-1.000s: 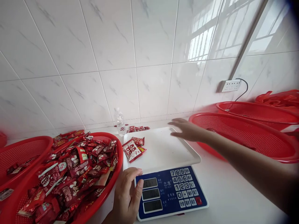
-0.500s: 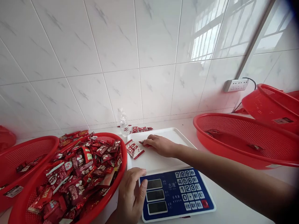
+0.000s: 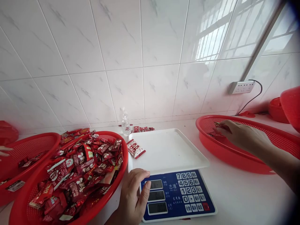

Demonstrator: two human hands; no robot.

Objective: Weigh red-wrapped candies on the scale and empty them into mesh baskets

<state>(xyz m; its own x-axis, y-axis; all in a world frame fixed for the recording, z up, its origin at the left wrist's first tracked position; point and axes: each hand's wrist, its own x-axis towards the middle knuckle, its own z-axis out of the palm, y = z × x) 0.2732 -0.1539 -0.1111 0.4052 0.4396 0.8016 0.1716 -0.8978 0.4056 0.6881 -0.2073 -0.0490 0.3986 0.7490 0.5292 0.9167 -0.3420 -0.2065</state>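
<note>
My right hand [image 3: 234,132] is over the long red plastic basket [image 3: 225,159] on the right, fingertips pinched around a small wrapped candy [image 3: 217,124], mostly hidden by the fingers. A few dark red packets lie in that basket below. My left hand [image 3: 134,195] rests against the left edge of the scale [image 3: 175,197], thumb apart from the fingers, holding nothing. On the scale's white tray [image 3: 164,150], one red and white packet [image 3: 136,148] lies at the left edge. Beside my left hand stands a red basket [image 3: 125,159] heaped with red candy packets [image 3: 82,168].
A clear plastic bottle [image 3: 125,122] stands by the tiled wall, near loose packets [image 3: 142,129]. Another red basket [image 3: 50,142] is at far left, with another person's hand [image 3: 4,151] over it. A power strip [image 3: 241,87] and cable are at right; a red basket [image 3: 292,103] shows at the right edge.
My right hand has moved from the scale tray rightward to the long basket, carrying the small candy. The upper right basket has shifted right. Another person's hand has appeared at far left.
</note>
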